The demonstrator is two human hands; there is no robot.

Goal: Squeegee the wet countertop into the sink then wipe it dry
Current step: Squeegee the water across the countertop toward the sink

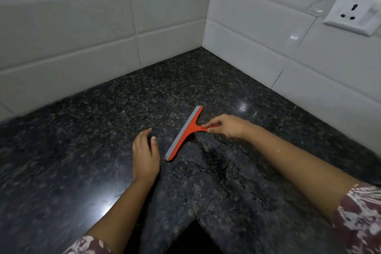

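An orange squeegee (186, 132) with a grey rubber blade lies with its blade on the dark speckled granite countertop (86, 150), in a corner between tiled walls. My right hand (225, 126) grips its short handle from the right. To the left of the blade my left hand (145, 154) hovers over the counter, fingers apart, holding nothing. Pooled water (208, 163) glistens on the counter just in front of the blade's near end. No sink is in view.
White tiled walls (82, 33) meet in a corner at the back. A white wall socket (353, 13) sits on the right wall. A dark notch (193, 237) marks the counter's inner front edge at the bottom.
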